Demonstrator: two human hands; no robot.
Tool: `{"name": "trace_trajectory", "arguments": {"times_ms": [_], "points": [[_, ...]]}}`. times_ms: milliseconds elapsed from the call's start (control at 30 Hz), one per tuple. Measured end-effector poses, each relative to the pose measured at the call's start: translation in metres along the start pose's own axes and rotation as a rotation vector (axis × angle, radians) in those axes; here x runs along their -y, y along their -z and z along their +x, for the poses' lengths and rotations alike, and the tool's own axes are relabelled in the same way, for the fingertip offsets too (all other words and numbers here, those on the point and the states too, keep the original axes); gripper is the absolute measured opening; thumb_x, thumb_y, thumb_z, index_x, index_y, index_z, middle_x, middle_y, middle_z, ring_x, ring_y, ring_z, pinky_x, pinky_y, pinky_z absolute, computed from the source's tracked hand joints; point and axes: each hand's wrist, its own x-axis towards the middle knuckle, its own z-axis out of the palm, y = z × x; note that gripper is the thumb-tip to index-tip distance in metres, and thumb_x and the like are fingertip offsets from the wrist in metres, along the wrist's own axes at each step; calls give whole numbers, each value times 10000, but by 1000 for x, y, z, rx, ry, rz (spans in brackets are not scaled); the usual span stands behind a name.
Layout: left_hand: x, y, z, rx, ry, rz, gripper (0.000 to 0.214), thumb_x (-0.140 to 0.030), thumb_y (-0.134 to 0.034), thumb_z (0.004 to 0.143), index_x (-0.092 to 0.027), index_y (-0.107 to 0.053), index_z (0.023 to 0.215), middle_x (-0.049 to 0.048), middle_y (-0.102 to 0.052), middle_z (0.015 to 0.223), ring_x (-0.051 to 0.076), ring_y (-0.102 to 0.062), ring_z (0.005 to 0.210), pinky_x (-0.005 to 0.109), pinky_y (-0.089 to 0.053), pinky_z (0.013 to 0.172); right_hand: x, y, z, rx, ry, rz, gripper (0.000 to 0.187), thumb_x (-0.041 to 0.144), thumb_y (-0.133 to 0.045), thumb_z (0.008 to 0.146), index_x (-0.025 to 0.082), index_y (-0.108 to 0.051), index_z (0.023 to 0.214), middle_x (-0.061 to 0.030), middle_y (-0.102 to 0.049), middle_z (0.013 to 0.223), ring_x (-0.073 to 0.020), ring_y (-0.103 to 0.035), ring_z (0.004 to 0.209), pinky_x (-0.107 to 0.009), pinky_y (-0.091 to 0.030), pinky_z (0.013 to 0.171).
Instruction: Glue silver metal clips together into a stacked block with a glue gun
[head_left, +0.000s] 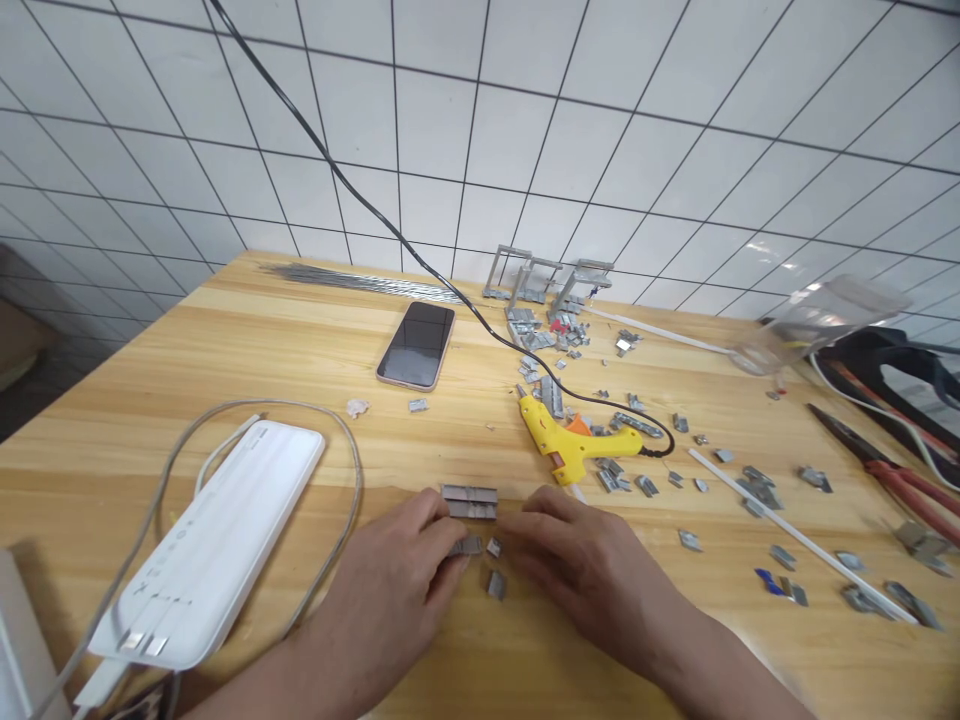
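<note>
My left hand (pixel 405 570) pinches a small grey metal piece (pixel 466 546) between thumb and fingers, low over the wooden table. Just beyond its fingertips lies a longer grey ribbed metal strip (pixel 470 501). My right hand (pixel 581 555) rests opposite, fingers curved toward the left and apart, with nothing visible in them. Between the two hands sit a tiny grey metal bit (pixel 493 546) and a small folded grey piece (pixel 495 584). A yellow hot glue gun (pixel 581 440) lies on its side beyond my right hand.
A white power bank (pixel 217 540) with a looping cable lies left, a phone (pixel 417 345) farther back. Small grey metal pieces (pixel 761 485) scatter across the right, beside red-handled pliers (pixel 892 475). Metal frames (pixel 525 275) and thin rods (pixel 360 280) lie near the tiled wall; a clear container (pixel 817 320) is right.
</note>
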Motion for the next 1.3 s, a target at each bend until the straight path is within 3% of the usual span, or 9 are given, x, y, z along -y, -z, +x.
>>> {"name": "trace_trajectory", "arguments": {"times_ms": [100, 333, 433, 567, 967, 1300], "points": [[0, 0, 0, 3, 5, 13, 190, -141, -450, 886, -217, -623, 868, 15, -568, 875, 170, -577, 743, 301, -455, 645, 0, -1, 1, 33, 82, -15, 265, 197, -450, 951, 301, -616, 1129, -32, -616, 924, -150, -598, 771, -244, -445, 665], [1, -1, -1, -11, -5, 16, 190, -142, -454, 887, -216, -628, 867, 17, -570, 881, 170, -576, 753, 301, -453, 654, -2, -6, 2, -23, 46, -89, 110, 227, -558, 901, 222, -666, 881, -25, -621, 799, -156, -603, 726, -241, -431, 627], [1, -1, -1, -8, -2, 16, 196, -142, -447, 888, -216, -627, 867, 16, -570, 879, 170, -574, 751, 305, -456, 659, -1, -3, 1, -12, 30, -89, 98, 202, -592, 870, 217, -653, 945, -29, -623, 837, -166, -602, 742, -251, -433, 622], [0, -1, -1, -1, 11, 22, 199, -146, -444, 887, -215, -631, 872, 19, -569, 881, 177, -575, 759, 315, -464, 669, 0, -1, 0, 44, 60, -43, 204, 185, -500, 924, 247, -631, 1067, -32, -622, 875, -165, -599, 772, -260, -448, 656], [0, 0, -1, 11, 1, 31, 193, -139, -443, 886, -210, -622, 875, 25, -574, 892, 174, -582, 771, 309, -480, 682, 3, -14, 8, -80, 88, 82, 172, 192, -506, 930, 225, -669, 973, -31, -651, 863, -150, -614, 776, -236, -462, 667], [-1, -1, 0, 19, 6, 39, 203, -136, -442, 889, -206, -632, 879, 32, -571, 901, 179, -580, 766, 321, -483, 677, 3, -16, 8, -90, 80, 83, 162, 191, -518, 924, 215, -676, 946, -32, -656, 856, -148, -617, 769, -235, -470, 677]]}}
